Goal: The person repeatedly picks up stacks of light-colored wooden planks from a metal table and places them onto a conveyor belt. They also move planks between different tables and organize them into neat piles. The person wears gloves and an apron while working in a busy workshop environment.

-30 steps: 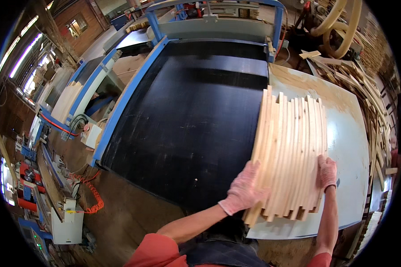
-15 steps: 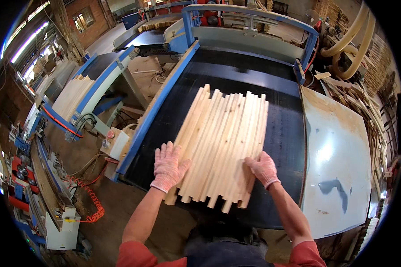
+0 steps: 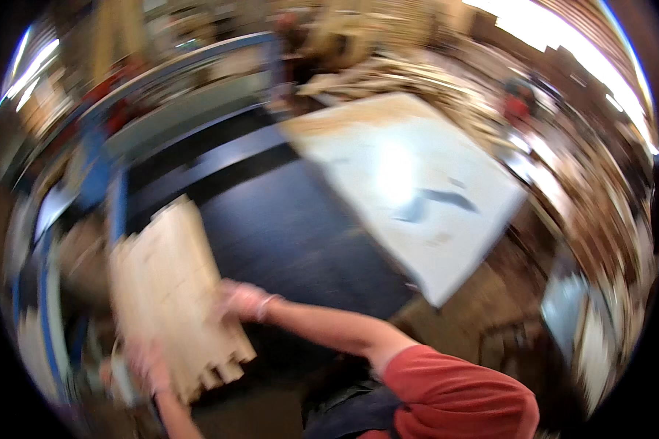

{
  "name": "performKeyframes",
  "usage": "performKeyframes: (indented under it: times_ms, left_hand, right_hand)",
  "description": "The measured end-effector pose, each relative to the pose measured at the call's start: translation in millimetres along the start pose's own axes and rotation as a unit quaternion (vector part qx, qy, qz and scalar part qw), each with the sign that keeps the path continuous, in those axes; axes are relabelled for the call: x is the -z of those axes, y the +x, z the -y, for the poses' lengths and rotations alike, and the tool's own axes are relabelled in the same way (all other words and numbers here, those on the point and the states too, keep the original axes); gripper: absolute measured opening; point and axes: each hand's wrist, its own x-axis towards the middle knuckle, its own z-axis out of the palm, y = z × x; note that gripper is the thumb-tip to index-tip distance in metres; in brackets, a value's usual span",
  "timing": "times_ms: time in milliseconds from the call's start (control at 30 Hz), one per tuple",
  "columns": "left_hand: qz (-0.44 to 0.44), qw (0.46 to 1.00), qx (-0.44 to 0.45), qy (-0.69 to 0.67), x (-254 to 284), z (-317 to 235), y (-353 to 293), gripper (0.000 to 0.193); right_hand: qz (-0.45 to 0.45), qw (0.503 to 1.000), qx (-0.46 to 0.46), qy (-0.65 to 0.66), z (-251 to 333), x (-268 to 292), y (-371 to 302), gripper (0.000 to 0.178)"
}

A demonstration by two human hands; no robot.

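The picture is heavily blurred by motion. A row of pale wooden slats (image 3: 170, 296) lies side by side on the black conveyor bed (image 3: 293, 234), at the lower left. My right hand (image 3: 240, 300) presses flat against the right edge of the slats near their front ends. My left hand (image 3: 145, 362) rests at their front left corner. Both wear light gloves. Whether the fingers curl around the wood is too blurred to tell.
A pale grey-white table top (image 3: 410, 183) adjoins the black bed on the right. The machine's blue frame (image 3: 106, 175) runs along the left and back. Stacks of wood (image 3: 388, 66) fill the background and right side.
The slats have slid left across the black bed with both hands on them, and my head has turned sharply to the right, so the pale table now fills the middle.
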Motion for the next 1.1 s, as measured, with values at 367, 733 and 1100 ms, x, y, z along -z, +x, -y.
performKeyframes:
  times_ms: [367,733,1100]
  left_hand:
    - [0.139,0.655,-0.258,-0.696,39.7,-343.8,-189.6,0.041]
    - [0.726,0.448,-0.404,-0.329,-113.3,-620.2,-514.9,0.043]
    - [0.557,0.571,-0.563,0.217,-397.5,-637.1,-520.9,0.064]
  right_hand:
    - [-0.050,0.680,-0.280,0.676,120.8,134.4,-372.0,0.019]
    - [-0.558,0.255,-0.564,0.553,299.0,146.7,-782.1,0.054]
    - [-0.713,0.067,-0.517,0.470,289.7,81.7,-959.4,0.041]
